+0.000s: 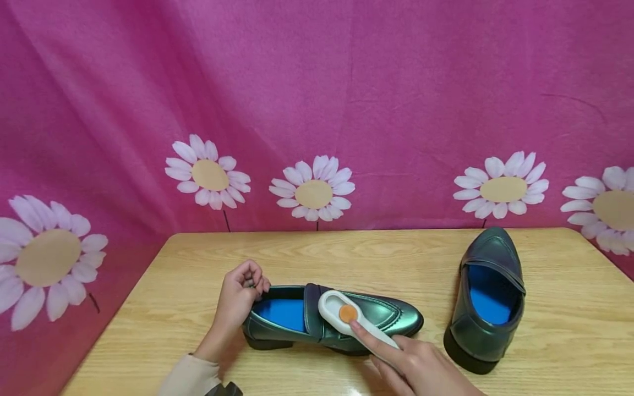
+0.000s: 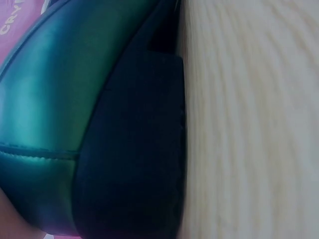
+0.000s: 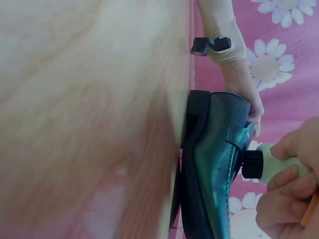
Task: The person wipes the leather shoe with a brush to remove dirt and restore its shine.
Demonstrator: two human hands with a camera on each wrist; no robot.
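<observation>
A shiny dark green loafer point(image 1: 398, 311) with a blue insole lies sideways on the table, its toe to the right. My left hand point(image 1: 238, 291), fingers curled, holds its heel end at the rim of the opening. The left wrist view shows the black heel point(image 2: 134, 144) close up, flat on the wood. In my right hand point(image 1: 421, 363) is a white brush point(image 1: 327, 304) with an orange button, and the index fingertip lies at that button. The right wrist view shows the brush's black bristles point(image 3: 252, 164) against the loafer's upper, near the strap.
A second green loafer point(image 1: 487, 341) stands on the right of the wooden table point(image 1: 163, 286), toe pointing away. Behind the table hangs a pink cloth point(image 1: 396, 110) printed with white daisies. A black device point(image 3: 212, 46) sits on my left wrist.
</observation>
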